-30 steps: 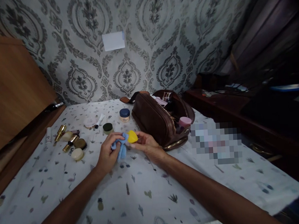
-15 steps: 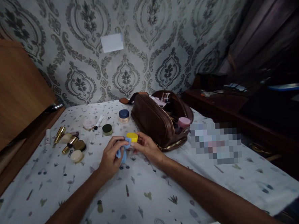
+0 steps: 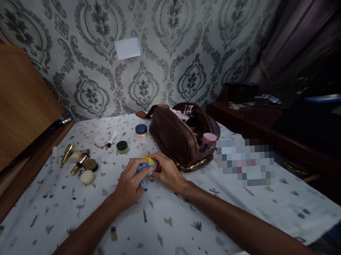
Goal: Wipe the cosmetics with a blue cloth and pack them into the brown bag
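A small jar with a yellow lid (image 3: 148, 159) is between my two hands, just in front of the brown bag. My right hand (image 3: 168, 172) grips the jar from its right side. Bunched in the fingers of my left hand (image 3: 130, 182) is a light blue cloth (image 3: 144, 169), pressed against the jar's lid and side. Fingers and cloth hide much of the jar. Beyond my hands stand a dark-green-lidded jar (image 3: 122, 147) and a blue-lidded jar (image 3: 141, 131).
An open brown cosmetic bag (image 3: 171, 137) holds a pink-lidded jar (image 3: 209, 138) and other items. Leftward lie a cream-lidded jar (image 3: 87, 177), gold tubes (image 3: 68, 153), a white tube (image 3: 113, 138) and a round compact (image 3: 101, 140). A blurred-out patch (image 3: 246, 162) covers something at right.
My left hand and the cloth have moved over the yellow lid, covering more of it. The jar has tilted and shifted slightly left, and my right hand has turned with it.
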{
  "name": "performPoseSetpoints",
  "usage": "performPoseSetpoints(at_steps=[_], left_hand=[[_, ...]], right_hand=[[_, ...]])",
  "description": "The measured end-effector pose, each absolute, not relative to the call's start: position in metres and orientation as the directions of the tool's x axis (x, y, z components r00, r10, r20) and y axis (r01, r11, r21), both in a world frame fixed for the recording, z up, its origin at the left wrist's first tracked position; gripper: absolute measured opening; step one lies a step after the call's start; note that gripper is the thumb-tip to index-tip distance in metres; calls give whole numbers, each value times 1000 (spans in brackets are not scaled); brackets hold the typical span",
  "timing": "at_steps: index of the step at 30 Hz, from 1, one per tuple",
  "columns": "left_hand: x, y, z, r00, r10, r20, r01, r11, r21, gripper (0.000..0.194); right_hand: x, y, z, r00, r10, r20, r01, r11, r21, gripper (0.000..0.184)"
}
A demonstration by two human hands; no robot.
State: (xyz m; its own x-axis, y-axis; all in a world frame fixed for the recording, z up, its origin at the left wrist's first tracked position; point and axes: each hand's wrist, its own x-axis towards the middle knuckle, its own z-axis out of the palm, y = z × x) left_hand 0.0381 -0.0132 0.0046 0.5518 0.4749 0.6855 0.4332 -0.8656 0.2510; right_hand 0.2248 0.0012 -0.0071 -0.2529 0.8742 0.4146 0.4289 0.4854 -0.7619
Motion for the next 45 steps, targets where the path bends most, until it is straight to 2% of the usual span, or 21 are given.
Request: performPoseSetpoints(at_steps=[6,11,14,18,20,22,26,32,38,41,45], left_hand=[[39,-8,4,393,634,665,422,-768,482,34],[36,1,9,273,790,549,389,-613,688,26],[33,5,9,203,877,435,314,-479,820,26],[33,7,4,125,974,187,180,-207,962,33],[35,6,2,140,984,114,140,-133,981,38],[38,4,2,157,983,96,148,-120,982,41],[39,2,4,156,979,129,212,-161,964,42],[38,1,7,110,977,181,295,-206,933,39],[33,1,4,90,986,138,265,-157,951,32],[31,5,2,68,987,148,236,-160,959,27],[35,5,4,43,995,95,178,-101,979,27]], right_hand=[[221,-2,-8,-349,848,400,462,527,-713,28],[220,-2,-6,-313,870,381,385,483,-787,36],[219,0,-9,-267,909,322,304,396,-867,40],[215,5,-16,-234,941,242,92,269,-959,40],[214,7,-17,-224,946,232,-9,236,-972,42],[214,6,-17,-203,950,236,-30,235,-972,47],[215,1,-12,-170,942,290,93,308,-947,66],[220,-6,-2,-228,886,403,315,459,-831,45],[223,-9,11,-210,897,389,518,439,-734,41],[223,-6,12,-193,892,410,512,448,-733,46],[223,-2,11,-92,872,481,381,477,-792,50]])
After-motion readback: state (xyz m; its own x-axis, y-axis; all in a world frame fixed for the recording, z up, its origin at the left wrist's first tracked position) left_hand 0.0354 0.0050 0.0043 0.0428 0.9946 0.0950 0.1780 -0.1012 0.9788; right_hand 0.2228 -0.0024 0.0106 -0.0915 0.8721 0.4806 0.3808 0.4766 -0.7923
